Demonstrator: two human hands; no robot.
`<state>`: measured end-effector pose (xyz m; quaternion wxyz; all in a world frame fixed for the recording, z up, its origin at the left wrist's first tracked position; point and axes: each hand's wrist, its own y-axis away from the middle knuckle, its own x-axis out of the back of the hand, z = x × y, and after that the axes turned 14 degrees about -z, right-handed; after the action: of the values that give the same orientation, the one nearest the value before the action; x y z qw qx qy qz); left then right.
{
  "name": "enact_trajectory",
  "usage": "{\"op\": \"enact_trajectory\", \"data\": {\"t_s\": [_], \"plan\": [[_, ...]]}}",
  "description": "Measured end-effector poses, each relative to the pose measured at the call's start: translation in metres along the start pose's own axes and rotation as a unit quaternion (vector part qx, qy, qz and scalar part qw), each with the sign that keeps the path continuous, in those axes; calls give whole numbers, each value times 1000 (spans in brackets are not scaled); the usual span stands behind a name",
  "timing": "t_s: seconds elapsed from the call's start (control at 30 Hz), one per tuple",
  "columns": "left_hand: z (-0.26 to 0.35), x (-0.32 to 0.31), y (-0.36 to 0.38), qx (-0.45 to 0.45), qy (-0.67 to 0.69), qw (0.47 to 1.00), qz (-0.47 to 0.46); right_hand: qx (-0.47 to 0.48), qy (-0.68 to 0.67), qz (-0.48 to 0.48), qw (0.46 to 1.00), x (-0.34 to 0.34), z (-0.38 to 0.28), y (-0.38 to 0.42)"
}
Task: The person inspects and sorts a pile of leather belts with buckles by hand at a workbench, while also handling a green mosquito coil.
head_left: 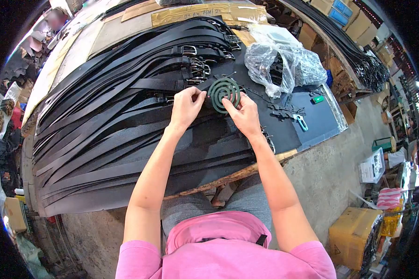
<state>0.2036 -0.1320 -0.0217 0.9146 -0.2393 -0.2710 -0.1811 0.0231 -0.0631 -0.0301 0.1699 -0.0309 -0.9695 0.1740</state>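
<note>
A dark green spiral mosquito coil is held up over the black belts. My right hand grips its right side, with the thumb lying across the face of the spiral. At the coil's left edge my left hand is closed in a pinch, thumb and forefinger together at the rim. Beneath and to the left of both hands, many black belts are spread over the table, with metal buckles bunched behind the left hand.
Clear plastic bags, a light-blue clip-like tool, small black pieces and a green item lie on the table's right part. More black straps hang farther right. Cardboard boxes and a white bin stand on the floor.
</note>
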Motion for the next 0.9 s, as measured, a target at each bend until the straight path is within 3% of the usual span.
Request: {"op": "enact_trajectory", "data": {"t_s": [0.2, 0.3, 0.37, 0.57, 0.6, 0.73, 0.9], "plan": [[-3, 4, 0, 47, 15, 998, -42, -32, -63, 35, 997, 1, -9, 0], [4, 1, 2, 18, 51, 997, -51, -51, -121, 88, 987, 4, -1, -2], [11, -2, 0, 42, 2, 998, -55, -50, -104, 98, 988, 7, 5, -4], [7, -23, 2, 8, -80, 995, 50, -65, -66, 78, 993, 20, -20, 5], [9, -25, 1, 45, -48, 998, 24, -56, -64, 92, 992, 19, -19, 6], [18, -31, -6, 74, -156, 985, 6, -68, -15, 110, 992, 16, -7, 14], [28, -37, -21, 191, -126, 973, -38, -56, -39, 105, 992, 15, 2, 12]]}}
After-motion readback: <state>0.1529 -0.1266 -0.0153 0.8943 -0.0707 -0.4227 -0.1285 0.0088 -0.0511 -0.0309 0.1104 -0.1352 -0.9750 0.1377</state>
